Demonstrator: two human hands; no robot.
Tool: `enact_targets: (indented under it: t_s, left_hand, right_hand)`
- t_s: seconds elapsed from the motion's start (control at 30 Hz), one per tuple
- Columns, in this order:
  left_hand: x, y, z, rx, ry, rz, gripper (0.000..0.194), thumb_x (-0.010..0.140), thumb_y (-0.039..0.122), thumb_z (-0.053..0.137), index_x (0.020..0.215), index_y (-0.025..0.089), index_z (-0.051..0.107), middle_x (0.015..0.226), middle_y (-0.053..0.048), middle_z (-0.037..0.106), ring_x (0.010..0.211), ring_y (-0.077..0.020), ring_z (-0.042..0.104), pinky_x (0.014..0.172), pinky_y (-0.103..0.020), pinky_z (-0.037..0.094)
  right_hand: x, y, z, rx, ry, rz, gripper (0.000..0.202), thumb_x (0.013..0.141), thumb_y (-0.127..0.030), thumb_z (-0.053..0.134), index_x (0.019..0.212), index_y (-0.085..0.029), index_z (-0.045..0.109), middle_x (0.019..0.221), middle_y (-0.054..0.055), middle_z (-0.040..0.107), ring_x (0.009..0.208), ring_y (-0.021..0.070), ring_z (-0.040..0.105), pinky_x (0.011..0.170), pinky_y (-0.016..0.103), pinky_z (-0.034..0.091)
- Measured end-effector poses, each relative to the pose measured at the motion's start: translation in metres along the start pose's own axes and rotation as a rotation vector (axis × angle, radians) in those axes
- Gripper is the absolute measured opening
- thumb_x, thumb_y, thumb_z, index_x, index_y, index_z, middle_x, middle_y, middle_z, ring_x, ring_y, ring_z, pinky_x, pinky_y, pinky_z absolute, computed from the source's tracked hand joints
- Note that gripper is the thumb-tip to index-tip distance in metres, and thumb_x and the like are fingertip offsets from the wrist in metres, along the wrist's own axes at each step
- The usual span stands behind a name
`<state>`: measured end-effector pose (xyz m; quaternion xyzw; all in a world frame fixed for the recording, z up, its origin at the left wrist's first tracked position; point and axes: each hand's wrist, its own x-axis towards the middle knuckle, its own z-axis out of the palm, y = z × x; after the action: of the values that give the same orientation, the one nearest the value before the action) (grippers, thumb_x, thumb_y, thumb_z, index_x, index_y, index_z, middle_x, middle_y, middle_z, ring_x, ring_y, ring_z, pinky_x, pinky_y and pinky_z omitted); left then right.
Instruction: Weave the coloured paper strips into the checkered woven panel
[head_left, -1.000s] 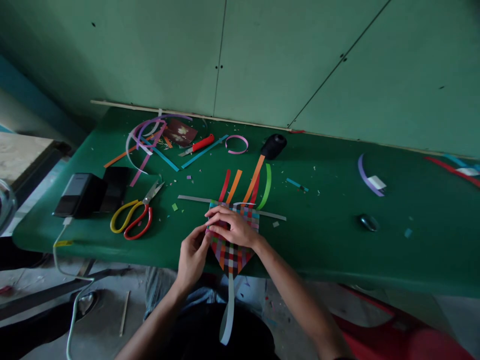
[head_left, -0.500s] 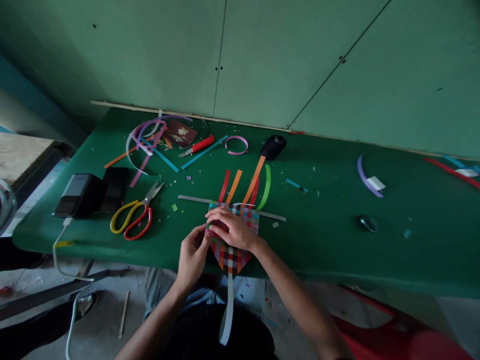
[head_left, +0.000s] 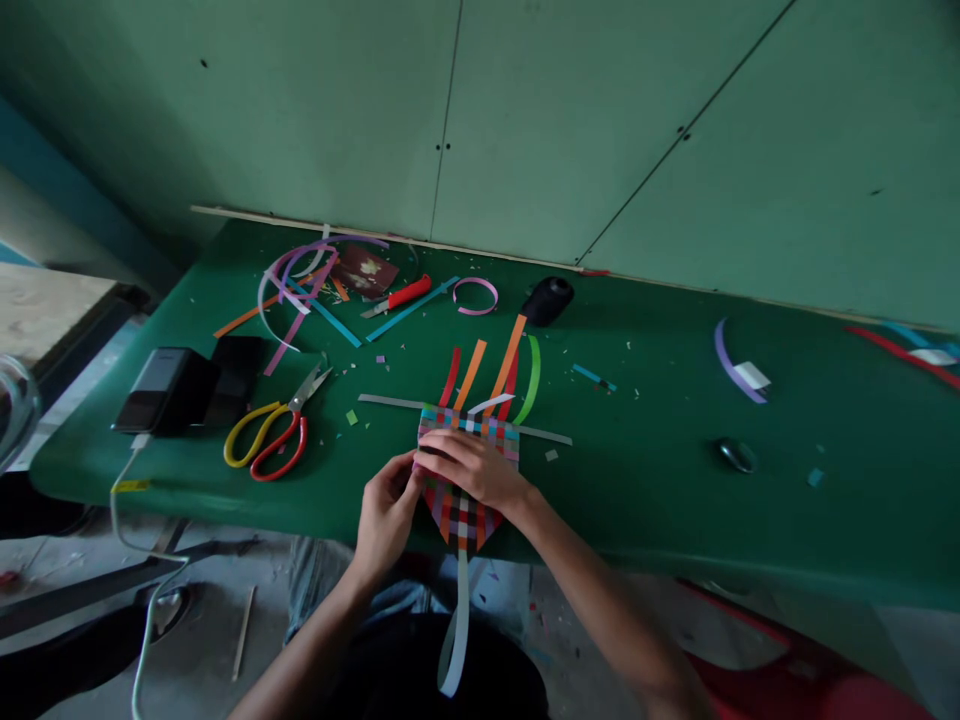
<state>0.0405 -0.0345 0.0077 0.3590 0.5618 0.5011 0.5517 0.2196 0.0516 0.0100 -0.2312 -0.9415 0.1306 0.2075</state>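
A woven piece of colourful flat strips (head_left: 460,515), pointed at its near end, lies at the table's front edge. My left hand (head_left: 386,512) pinches its left edge between thumb and fingers. Across its middle lies my right hand (head_left: 480,468), fingers curled toward the same edge, gripping there near the left fingertips; the exact contact is hidden. Loose ends stick out at the far side: red, orange and a green strip (head_left: 532,375). Grey ends reach out left and right. A long pale strip (head_left: 460,620) hangs from the point toward my lap.
Scissors (head_left: 281,425) with yellow and red handles lie at the left, beside a black device (head_left: 169,390) with a white cable. Farther back are a red-handled knife (head_left: 409,291), loose strips and a black spool-like object (head_left: 547,301). A dark oval object (head_left: 736,454) sits at right.
My right fingers have shifted slightly down and right on the woven piece, uncovering more of its upper part. A short white strip at the far edge now stands tilted up. My left hand keeps its pinch.
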Motion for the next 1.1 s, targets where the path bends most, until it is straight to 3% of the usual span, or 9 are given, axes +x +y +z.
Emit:
enact_targets:
  t_s: [0.47, 0.6, 0.77, 0.93, 1.1]
  left_hand:
    - [0.002, 0.001, 0.000, 0.002, 0.000, -0.005, 0.043, 0.091, 0.052, 0.073, 0.118, 0.018, 0.076, 0.105, -0.009, 0.080, 0.098, -0.0255, 0.074, 0.084, -0.033, 0.059]
    - [0.002, 0.000, 0.001, -0.017, 0.001, -0.012, 0.043, 0.091, 0.052, 0.073, 0.118, 0.018, 0.076, 0.110, -0.011, 0.080, 0.102, -0.0266, 0.075, 0.087, -0.034, 0.059]
    - [0.001, -0.002, 0.001, -0.048, 0.000, -0.012, 0.043, 0.092, 0.051, 0.073, 0.119, 0.018, 0.076, 0.114, -0.011, 0.080, 0.103, -0.0260, 0.075, 0.088, -0.033, 0.059]
    - [0.000, -0.007, 0.000, -0.081, -0.006, 0.027, 0.043, 0.092, 0.051, 0.073, 0.121, 0.018, 0.075, 0.120, -0.012, 0.078, 0.109, -0.0267, 0.074, 0.095, -0.036, 0.058]
    - [0.001, -0.011, 0.000, -0.084, 0.003, 0.030, 0.042, 0.092, 0.051, 0.074, 0.120, 0.019, 0.075, 0.119, -0.012, 0.079, 0.107, -0.0261, 0.075, 0.094, -0.037, 0.059]
  right_hand:
    - [-0.002, 0.004, 0.009, -0.012, -0.016, 0.007, 0.030, 0.108, -0.016, 0.049, 0.137, -0.020, 0.059, 0.137, 0.015, 0.067, 0.135, 0.0284, 0.060, 0.108, 0.048, 0.060]
    - [0.000, 0.001, 0.007, 0.019, -0.010, 0.038, 0.030, 0.108, -0.016, 0.049, 0.136, -0.023, 0.059, 0.135, 0.013, 0.067, 0.136, 0.0270, 0.059, 0.111, 0.048, 0.058]
    - [0.000, -0.011, 0.004, 0.019, 0.085, 0.076, 0.028, 0.108, -0.018, 0.052, 0.134, -0.021, 0.060, 0.131, 0.013, 0.069, 0.134, 0.0265, 0.061, 0.109, 0.045, 0.059]
    - [-0.006, -0.027, 0.006, 0.045, 0.191, 0.231, 0.025, 0.106, -0.024, 0.061, 0.130, -0.024, 0.065, 0.125, 0.012, 0.072, 0.121, 0.0273, 0.069, 0.104, 0.046, 0.060]
    - [-0.012, -0.034, 0.016, -0.016, 0.209, 0.217, 0.031, 0.106, -0.019, 0.058, 0.135, -0.028, 0.067, 0.120, 0.009, 0.074, 0.119, 0.0272, 0.070, 0.100, 0.044, 0.061]
